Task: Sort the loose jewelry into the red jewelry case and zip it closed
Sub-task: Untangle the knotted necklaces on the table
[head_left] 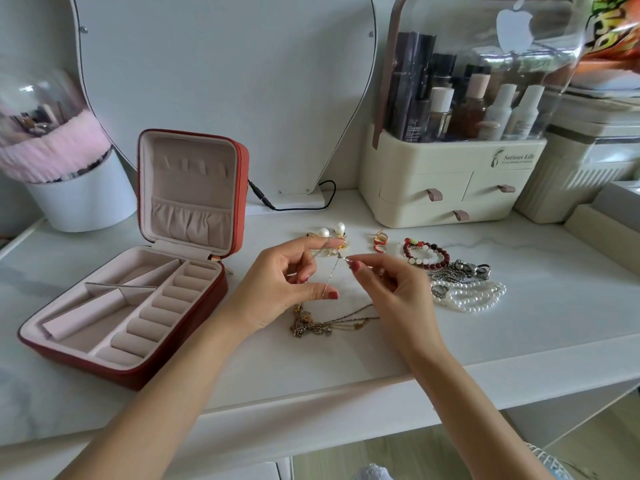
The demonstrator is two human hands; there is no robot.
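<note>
The red jewelry case (239,202) lies open on the white table at the left, lid upright, its pink compartments bare. My left hand (280,289) and my right hand (391,289) both pinch a thin necklace chain (329,282) lifted above the table, the right at its clasp end. The chain runs down to a tangle of gold necklaces (311,323). Behind my hands lie pearl earrings (330,232), red and gold rings (381,241), a red bead bracelet (426,254), silver chains (460,270) and pearl strands (467,296).
A cream cosmetics organizer (450,188) with drawers and bottles stands at the back right. A white tub with a pink fluffy item (79,195) stands at the back left. A mirror base with a black cable (294,202) sits behind the case. The table's front edge (311,403) runs below my forearms.
</note>
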